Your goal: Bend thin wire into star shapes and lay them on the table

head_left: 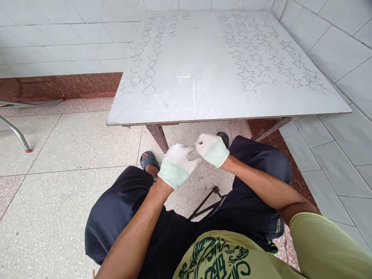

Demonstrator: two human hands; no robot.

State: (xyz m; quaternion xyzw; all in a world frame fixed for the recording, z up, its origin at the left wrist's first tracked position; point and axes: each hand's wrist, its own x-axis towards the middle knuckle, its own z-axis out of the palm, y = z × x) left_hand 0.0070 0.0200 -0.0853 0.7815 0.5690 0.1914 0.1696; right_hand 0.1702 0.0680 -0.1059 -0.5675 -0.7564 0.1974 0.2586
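Note:
My left hand and my right hand both wear white gloves with pale green cuffs. They meet over my lap, just in front of the table's near edge. The fingers of each are closed in a pinch, fingertips close to the other hand's. Whatever they grip, if anything, is too small or hidden to make out. On the white tabletop beyond lie several thin wire stars to the right. Rows of wire figure-eight shapes lie to the left.
A wooden table leg stands beyond my left hand. Below my hands a dark metal frame shows between my knees, with small dark bits on the floor. Tiled walls border the table. A curved metal chair leg is at far left.

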